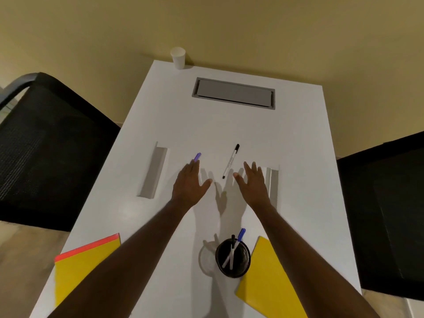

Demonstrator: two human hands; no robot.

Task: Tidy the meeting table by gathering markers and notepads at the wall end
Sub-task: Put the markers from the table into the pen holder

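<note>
A white marker with a black cap [231, 160] lies on the white table [229, 125], between my two hands. My left hand [190, 182] hovers open with fingers spread; a purple-capped marker [197, 157] peeks out from under its fingertips. My right hand [251, 182] is open too, just right of the black-capped marker. Near me stands a black cup [232, 260] holding two markers. A yellow notepad with a red edge [85, 260] lies at the near left, partly under my left arm. A second yellow notepad [268, 278] lies at the near right.
A white paper cup [178, 57] stands at the far left corner by the wall. A grey cable hatch [233, 92] is set into the table's far end. Folded white cards lie at left [153, 171] and right [272, 182]. Black mesh chairs [46, 145] [385, 214] flank the table.
</note>
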